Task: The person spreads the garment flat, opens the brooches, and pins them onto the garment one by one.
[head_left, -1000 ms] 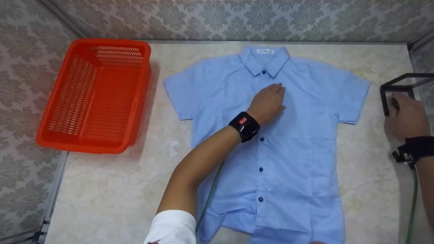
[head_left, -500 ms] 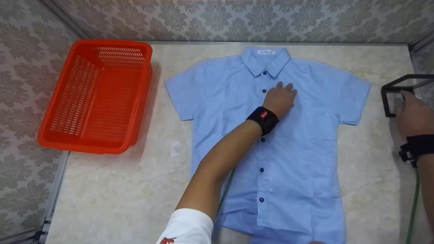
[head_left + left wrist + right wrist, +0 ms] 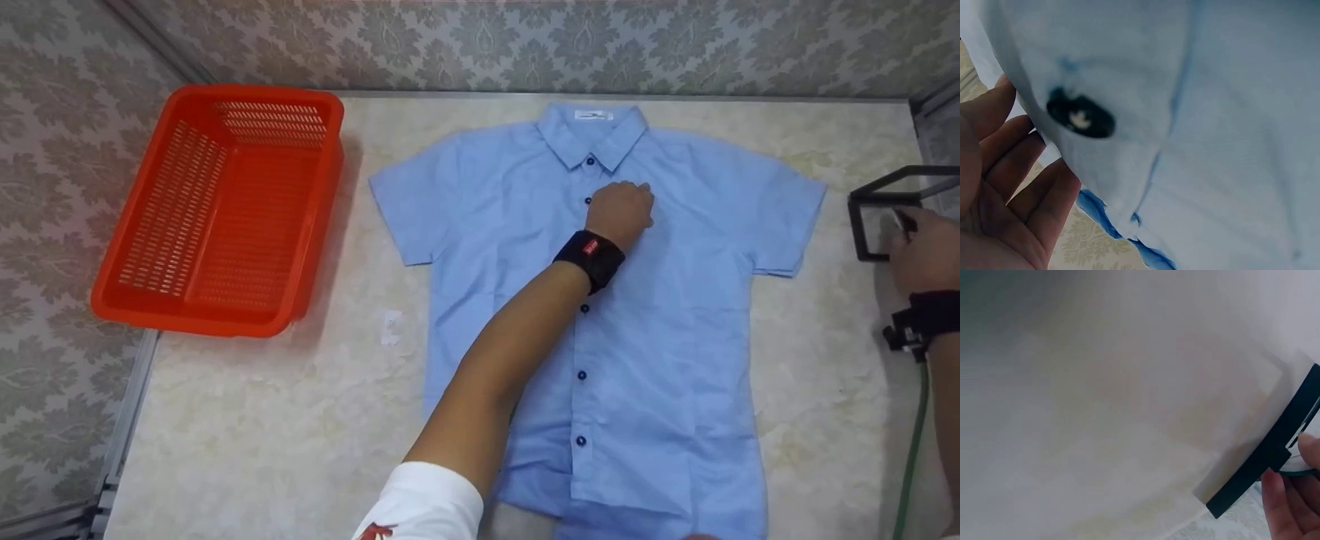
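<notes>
A light blue short-sleeved shirt (image 3: 675, 300) lies front up, collar away from me, its dark buttons down the middle. My left hand (image 3: 619, 214) is over its upper chest beside the placket, knuckles bent. In the left wrist view a button (image 3: 1081, 115) shows large, and the fingertips meet the fabric (image 3: 1230, 140) and disappear behind it; I cannot tell whether they pinch it. At the right, my right hand (image 3: 928, 251) pinches a small dark piece with a pale edge (image 3: 904, 220), right at a black open frame (image 3: 856, 229). In the right wrist view, a black bar (image 3: 1264, 447) runs beside thumb and fingers.
A red perforated plastic basket (image 3: 315, 217) stands at the left of the pale marbled table (image 3: 262, 427). A small whitish patch (image 3: 391, 328) lies between basket and shirt. Patterned walls (image 3: 525, 45) border the back and left. A green cable (image 3: 911, 450) trails from the right wrist.
My left hand has slid right over the shirt's chest; its fingers, straight, then spread, are now bent down. My right hand has shifted slightly right, and the small piece in it shows more plainly.
</notes>
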A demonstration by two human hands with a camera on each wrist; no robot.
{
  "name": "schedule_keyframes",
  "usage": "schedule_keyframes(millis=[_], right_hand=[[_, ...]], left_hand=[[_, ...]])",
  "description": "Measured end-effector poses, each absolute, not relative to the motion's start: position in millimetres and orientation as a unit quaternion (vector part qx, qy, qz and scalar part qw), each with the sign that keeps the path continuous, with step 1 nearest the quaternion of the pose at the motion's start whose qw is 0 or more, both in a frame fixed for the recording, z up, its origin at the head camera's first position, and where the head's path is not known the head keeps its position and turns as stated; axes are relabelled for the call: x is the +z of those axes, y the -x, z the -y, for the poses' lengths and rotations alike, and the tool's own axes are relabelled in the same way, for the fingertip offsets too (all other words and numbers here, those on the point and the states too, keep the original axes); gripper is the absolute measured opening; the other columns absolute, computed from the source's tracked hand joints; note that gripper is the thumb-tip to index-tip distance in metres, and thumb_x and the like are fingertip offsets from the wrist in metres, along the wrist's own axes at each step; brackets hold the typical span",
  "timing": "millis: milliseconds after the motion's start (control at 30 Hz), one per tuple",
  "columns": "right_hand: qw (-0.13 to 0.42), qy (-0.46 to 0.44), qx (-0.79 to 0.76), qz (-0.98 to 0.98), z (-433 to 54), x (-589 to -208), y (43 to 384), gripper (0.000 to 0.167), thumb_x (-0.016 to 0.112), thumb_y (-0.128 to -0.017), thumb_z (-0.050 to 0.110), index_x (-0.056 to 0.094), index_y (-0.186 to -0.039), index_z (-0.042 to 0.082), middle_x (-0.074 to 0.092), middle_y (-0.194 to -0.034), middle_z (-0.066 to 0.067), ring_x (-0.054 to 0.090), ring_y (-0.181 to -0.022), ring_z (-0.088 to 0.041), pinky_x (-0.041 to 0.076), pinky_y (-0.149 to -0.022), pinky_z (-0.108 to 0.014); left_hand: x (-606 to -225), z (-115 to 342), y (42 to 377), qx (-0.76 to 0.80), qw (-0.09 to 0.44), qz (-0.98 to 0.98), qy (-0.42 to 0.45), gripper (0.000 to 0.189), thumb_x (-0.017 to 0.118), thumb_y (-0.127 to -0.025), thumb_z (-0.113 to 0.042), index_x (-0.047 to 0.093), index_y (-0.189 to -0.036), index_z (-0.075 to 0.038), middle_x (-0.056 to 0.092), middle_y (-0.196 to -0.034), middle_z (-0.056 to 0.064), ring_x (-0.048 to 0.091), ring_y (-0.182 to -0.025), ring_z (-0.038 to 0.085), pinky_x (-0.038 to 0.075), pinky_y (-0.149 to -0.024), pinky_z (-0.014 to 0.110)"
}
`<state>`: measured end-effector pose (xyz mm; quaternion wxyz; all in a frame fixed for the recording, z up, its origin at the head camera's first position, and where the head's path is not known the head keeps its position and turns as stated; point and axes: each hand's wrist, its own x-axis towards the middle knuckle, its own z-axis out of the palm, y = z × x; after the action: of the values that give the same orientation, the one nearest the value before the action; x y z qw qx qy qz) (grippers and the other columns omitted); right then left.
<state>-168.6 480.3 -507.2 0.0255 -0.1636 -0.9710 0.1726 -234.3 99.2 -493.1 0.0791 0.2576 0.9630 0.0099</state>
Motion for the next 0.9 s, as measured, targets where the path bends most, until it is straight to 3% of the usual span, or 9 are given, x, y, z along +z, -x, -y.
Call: schedule_keyframes(millis=[333, 467, 500, 567, 600, 700, 767, 900], right_hand=[[0.047, 0.186, 0.208, 0.959, -451, -499, 175, 0.043, 0.046, -0.108, 0.023, 0.053, -0.142, -0.002, 0.058, -0.131, -0.031, 0.057, -0.117, -0.049, 0.044, -0.095, -0.058], [0.067, 0.149, 0.248, 0.955, -424, -490, 174, 0.042, 0.052, -0.106, 0.02, 0.054, -0.137, -0.008, 0.059, -0.127, -0.035, 0.057, -0.116, -0.052, 0.033, -0.11, -0.056], [0.075, 0.136, 0.258, 0.954, -417, -488, 173, 0.041, 0.055, -0.105, 0.02, 0.056, -0.134, -0.009, 0.06, -0.124, -0.035, 0.059, -0.114, -0.05, 0.035, -0.111, -0.052], [0.083, 0.108, 0.274, 0.952, -404, -485, 171, 0.04, 0.06, -0.102, 0.021, 0.06, -0.13, -0.009, 0.064, -0.12, -0.033, 0.069, -0.106, -0.028, 0.04, -0.107, -0.033], [0.088, 0.093, 0.287, 0.949, -398, -484, 170, 0.039, 0.063, -0.101, 0.02, 0.063, -0.127, -0.009, 0.065, -0.117, -0.033, 0.07, -0.099, -0.014, 0.045, -0.098, -0.023], [0.092, 0.052, 0.325, 0.94, -379, -481, 171, 0.036, 0.07, -0.096, 0.02, 0.069, -0.12, -0.007, 0.068, -0.111, -0.03, 0.054, -0.08, 0.021, 0.042, -0.07, -0.003], [0.085, 0.033, 0.34, 0.936, -366, -481, 174, 0.035, 0.072, -0.094, 0.019, 0.07, -0.118, -0.007, 0.068, -0.11, -0.03, 0.043, -0.074, 0.029, 0.038, -0.066, 0.0], [0.07, 0.018, 0.344, 0.936, -346, -484, 180, 0.034, 0.074, -0.093, 0.019, 0.071, -0.117, -0.005, 0.07, -0.107, -0.028, 0.044, -0.073, 0.029, 0.038, -0.066, -0.001]], left_hand=[[-492, -91, 239, 0.021, 0.078, -0.967, -0.241, 0.027, 0.061, -0.101, -0.037, 0.069, -0.113, -0.015, 0.07, -0.1, 0.0, 0.065, -0.093, 0.016, 0.052, -0.082, 0.029], [-495, -96, 239, 0.015, 0.047, -0.97, -0.238, 0.024, 0.058, -0.103, -0.035, 0.071, -0.108, -0.015, 0.071, -0.096, -0.001, 0.066, -0.09, 0.014, 0.054, -0.08, 0.028], [-496, -97, 239, 0.012, 0.038, -0.97, -0.239, 0.024, 0.056, -0.103, -0.033, 0.071, -0.107, -0.015, 0.071, -0.095, -0.001, 0.066, -0.089, 0.014, 0.054, -0.078, 0.028], [-497, -100, 238, 0.01, 0.026, -0.97, -0.24, 0.023, 0.054, -0.105, -0.03, 0.071, -0.105, -0.015, 0.07, -0.095, -0.002, 0.066, -0.087, 0.013, 0.054, -0.077, 0.027], [-498, -101, 238, 0.011, 0.022, -0.97, -0.24, 0.023, 0.053, -0.105, -0.029, 0.071, -0.104, -0.015, 0.07, -0.094, -0.002, 0.066, -0.087, 0.013, 0.054, -0.076, 0.027], [-498, -103, 237, 0.015, 0.022, -0.971, -0.239, 0.024, 0.051, -0.106, -0.027, 0.071, -0.104, -0.015, 0.07, -0.094, -0.002, 0.065, -0.086, 0.013, 0.054, -0.076, 0.026], [-498, -104, 237, 0.017, 0.029, -0.971, -0.237, 0.024, 0.05, -0.106, -0.028, 0.071, -0.105, -0.016, 0.069, -0.096, -0.002, 0.065, -0.088, 0.013, 0.053, -0.077, 0.027], [-496, -106, 236, 0.024, 0.047, -0.971, -0.232, 0.025, 0.051, -0.106, -0.031, 0.071, -0.11, -0.016, 0.069, -0.097, -0.002, 0.065, -0.089, 0.013, 0.053, -0.079, 0.027]])
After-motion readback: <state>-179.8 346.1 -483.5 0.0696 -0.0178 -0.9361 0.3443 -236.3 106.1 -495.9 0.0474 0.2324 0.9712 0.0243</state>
